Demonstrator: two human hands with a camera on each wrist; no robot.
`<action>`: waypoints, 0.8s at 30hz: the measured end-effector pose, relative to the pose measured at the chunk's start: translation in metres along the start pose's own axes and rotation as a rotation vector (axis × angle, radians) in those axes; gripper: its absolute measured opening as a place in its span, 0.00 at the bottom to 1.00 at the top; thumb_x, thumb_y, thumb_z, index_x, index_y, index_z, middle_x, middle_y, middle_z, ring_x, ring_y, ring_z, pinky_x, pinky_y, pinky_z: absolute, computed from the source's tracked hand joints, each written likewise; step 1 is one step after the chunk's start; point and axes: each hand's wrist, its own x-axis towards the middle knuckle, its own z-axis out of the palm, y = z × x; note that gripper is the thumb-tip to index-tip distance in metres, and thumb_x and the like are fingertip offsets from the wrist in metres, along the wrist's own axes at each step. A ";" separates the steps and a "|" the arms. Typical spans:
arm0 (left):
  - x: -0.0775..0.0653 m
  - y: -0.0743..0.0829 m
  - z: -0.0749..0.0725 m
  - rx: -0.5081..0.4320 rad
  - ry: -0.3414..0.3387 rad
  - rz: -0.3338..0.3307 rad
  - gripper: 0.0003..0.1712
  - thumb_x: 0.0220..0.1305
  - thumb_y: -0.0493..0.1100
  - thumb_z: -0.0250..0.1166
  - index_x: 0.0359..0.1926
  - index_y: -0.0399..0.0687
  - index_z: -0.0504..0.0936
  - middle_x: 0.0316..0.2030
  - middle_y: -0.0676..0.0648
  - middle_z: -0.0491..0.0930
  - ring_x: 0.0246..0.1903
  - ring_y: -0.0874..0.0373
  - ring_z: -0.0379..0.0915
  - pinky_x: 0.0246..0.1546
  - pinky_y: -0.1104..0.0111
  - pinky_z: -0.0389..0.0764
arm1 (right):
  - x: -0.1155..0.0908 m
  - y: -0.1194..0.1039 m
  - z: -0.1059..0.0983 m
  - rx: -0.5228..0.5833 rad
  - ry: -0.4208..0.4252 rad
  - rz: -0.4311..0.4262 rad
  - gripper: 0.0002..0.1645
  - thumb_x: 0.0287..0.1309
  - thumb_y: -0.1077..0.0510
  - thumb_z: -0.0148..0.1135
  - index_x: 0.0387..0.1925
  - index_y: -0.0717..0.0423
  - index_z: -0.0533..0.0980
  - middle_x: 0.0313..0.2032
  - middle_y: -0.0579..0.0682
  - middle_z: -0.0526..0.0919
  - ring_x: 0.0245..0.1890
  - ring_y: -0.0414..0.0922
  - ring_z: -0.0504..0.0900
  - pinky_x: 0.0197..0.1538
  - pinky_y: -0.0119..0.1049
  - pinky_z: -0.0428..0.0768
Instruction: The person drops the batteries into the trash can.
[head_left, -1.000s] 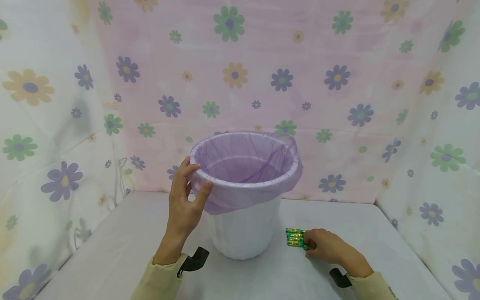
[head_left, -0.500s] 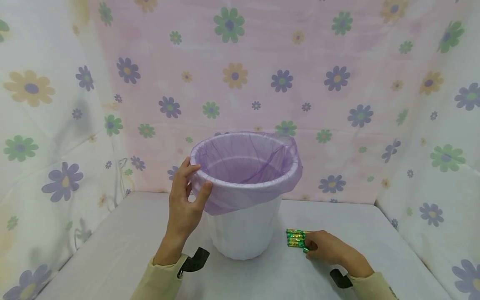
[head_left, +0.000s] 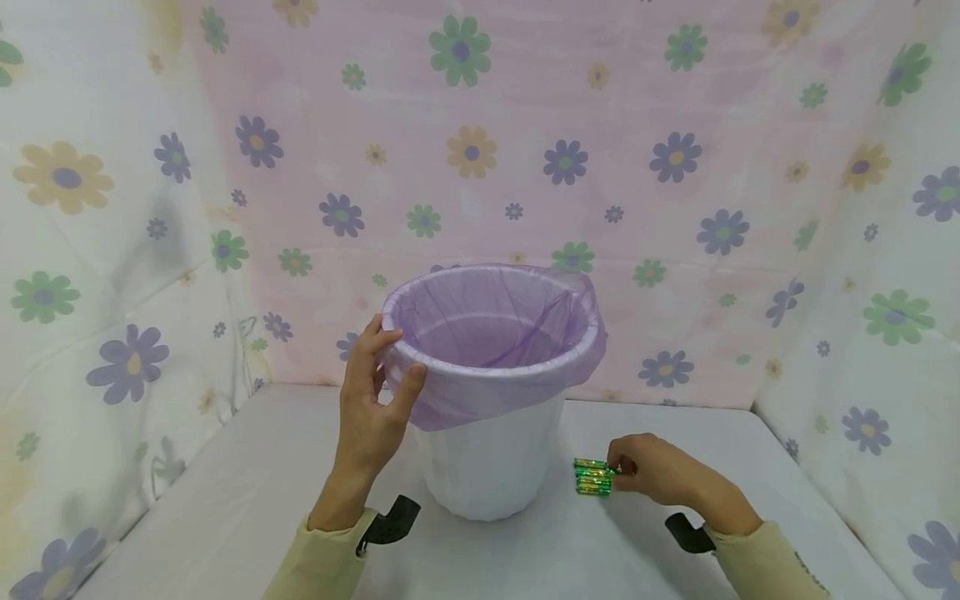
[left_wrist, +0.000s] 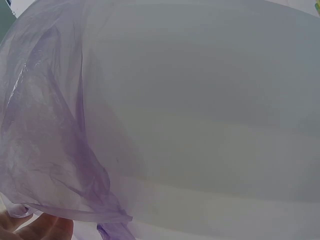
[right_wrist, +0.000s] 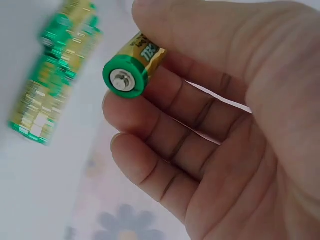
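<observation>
A white trash can stands on the table, lined with a purple trash bag folded over its rim. My left hand grips the can's left rim over the bag, thumb in front. The left wrist view has the can's wall filling most of it, with fingertips at the bag's lower edge. My right hand pinches one green-and-gold battery between thumb and fingers, its metal terminal facing the wrist camera. Just left of that hand lie several more batteries, side by side; they look blurred in the right wrist view.
Under everything is a white tabletop. A flowered pink cloth hangs behind the can, with flowered white cloths at the left and right sides. Black camera mounts stick out at both wrists.
My right hand has lifted from the group of batteries and moved slightly up, with one battery pinched in it. The left hand and the trash can stay in place.
</observation>
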 end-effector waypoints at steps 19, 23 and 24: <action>0.000 -0.001 0.000 -0.006 -0.001 0.003 0.24 0.55 0.33 0.61 0.54 0.40 0.67 0.65 0.40 0.54 0.60 0.49 0.57 0.54 0.50 0.65 | 0.009 -0.051 -0.131 -0.149 0.127 -0.024 0.06 0.52 0.57 0.63 0.34 0.47 0.75 0.24 0.41 0.75 0.25 0.38 0.71 0.30 0.33 0.73; 0.000 -0.001 0.000 -0.010 0.000 0.007 0.24 0.55 0.33 0.61 0.54 0.41 0.67 0.65 0.40 0.54 0.60 0.50 0.57 0.53 0.50 0.65 | 0.013 -0.064 -0.153 -0.149 0.145 -0.046 0.06 0.53 0.56 0.62 0.34 0.47 0.75 0.24 0.41 0.76 0.25 0.39 0.73 0.31 0.34 0.74; 0.000 -0.001 0.000 -0.012 0.000 0.008 0.24 0.55 0.33 0.61 0.54 0.41 0.67 0.65 0.40 0.54 0.60 0.49 0.57 0.53 0.50 0.65 | 0.014 -0.068 -0.157 -0.155 0.153 -0.054 0.06 0.53 0.56 0.62 0.34 0.47 0.75 0.24 0.41 0.76 0.25 0.39 0.73 0.30 0.34 0.74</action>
